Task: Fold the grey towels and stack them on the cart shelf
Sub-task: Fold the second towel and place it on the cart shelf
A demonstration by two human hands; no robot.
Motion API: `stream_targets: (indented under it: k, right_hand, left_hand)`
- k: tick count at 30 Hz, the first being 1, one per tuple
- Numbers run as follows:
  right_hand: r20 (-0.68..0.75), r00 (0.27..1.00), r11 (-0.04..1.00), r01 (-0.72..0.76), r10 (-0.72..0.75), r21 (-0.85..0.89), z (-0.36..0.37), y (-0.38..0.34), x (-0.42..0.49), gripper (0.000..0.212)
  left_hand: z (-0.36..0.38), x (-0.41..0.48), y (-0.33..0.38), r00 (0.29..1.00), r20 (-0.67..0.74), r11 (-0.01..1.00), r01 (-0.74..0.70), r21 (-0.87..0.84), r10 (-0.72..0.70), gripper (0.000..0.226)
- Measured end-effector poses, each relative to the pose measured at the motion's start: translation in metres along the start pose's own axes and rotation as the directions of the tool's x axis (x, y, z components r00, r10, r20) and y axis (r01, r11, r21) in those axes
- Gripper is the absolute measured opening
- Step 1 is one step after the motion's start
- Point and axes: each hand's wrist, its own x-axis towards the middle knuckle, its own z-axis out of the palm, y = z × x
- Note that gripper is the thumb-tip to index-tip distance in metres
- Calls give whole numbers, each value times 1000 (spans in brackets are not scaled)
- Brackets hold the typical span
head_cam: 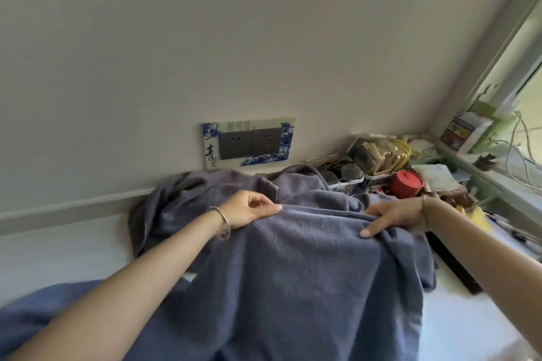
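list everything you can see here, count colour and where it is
held towel: 1, grey-blue, centre, draped down from both hands
other towel cloth: count unclear, grey-blue, bunched behind by the wall, more at lower left
socket plate: 1, grey with a blue-and-white frame, on the wall behind
red pot: 1, red, lidded, right of the towels
baskets: at least 2, light, full of clutter, behind the red pot
boxes: several, mixed colours, window sill at upper right
bracelets: 2, silvery, one on each wrist
left hand: pinches the held towel's top edge
right hand: holds the same edge further right
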Motion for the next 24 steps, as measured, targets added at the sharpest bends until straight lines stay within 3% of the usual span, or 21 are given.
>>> stream_targets:
  k: [2,5,8,13,18,24]
  right_hand:
    - [-120,991,996,-59,67,66,-14,22,24,72]
    - [-320,945,994,-27,61,109,-47,37,57,74]
    - [-433,902,994,36,12,101,-72,40,84,56]
    - [-644,765,945,190,26,264,-92,49,111,41]
    - [-820,572,949,246,21,196,-94,62,132,43]
    - [-900,376,949,295,-218,-107,-62,23,133,32]
  left_hand:
    - [18,22,-24,999,-38,998,3,59,-1,15]
    - [31,63,-33,990,-144,999,4,50,3,13]
    - [29,98,-33,955,-297,995,2,97,27,14]
    - [23,115,-45,935,-354,967,55,250,38,10]
    - [17,105,-57,914,-400,949,70,309,63,12]
    - [-8,68,-73,918,-388,948,53,313,77,10]
